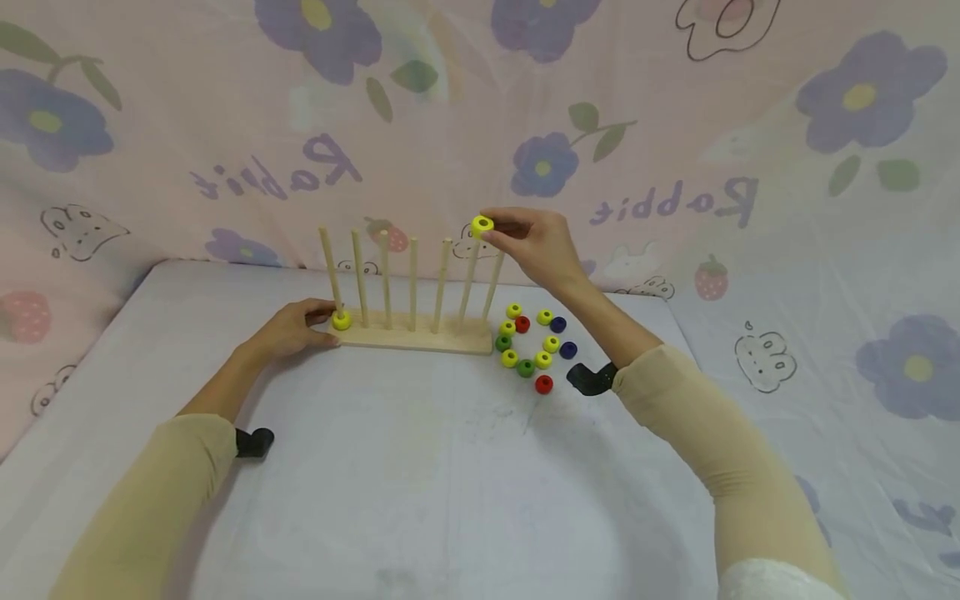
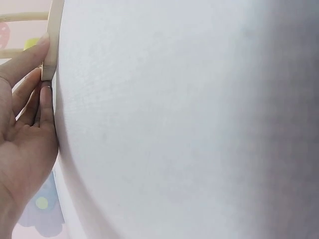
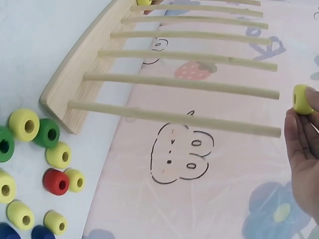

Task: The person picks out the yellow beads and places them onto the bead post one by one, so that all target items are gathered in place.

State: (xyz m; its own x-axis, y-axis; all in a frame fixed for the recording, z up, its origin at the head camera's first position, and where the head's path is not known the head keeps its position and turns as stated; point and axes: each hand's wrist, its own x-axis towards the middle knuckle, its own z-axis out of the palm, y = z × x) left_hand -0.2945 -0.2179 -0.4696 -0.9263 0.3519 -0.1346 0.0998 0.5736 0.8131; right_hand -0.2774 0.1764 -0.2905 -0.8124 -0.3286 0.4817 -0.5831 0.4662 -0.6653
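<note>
At twelve o'clock the right hand (image 1: 538, 243) pinches a yellow, rounded, wooden-looking bead (image 1: 481, 232) above a pale wooden peg rack (image 1: 416, 340), whose nine-o'clock end the left hand (image 1: 291, 327) grips. A level bead and steady rack serve best.

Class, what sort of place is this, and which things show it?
Perhaps a play or craft corner indoors: a white-covered table, a flower-and-rabbit cloth hung behind it, and a wooden peg stand beside coloured beads.
</note>
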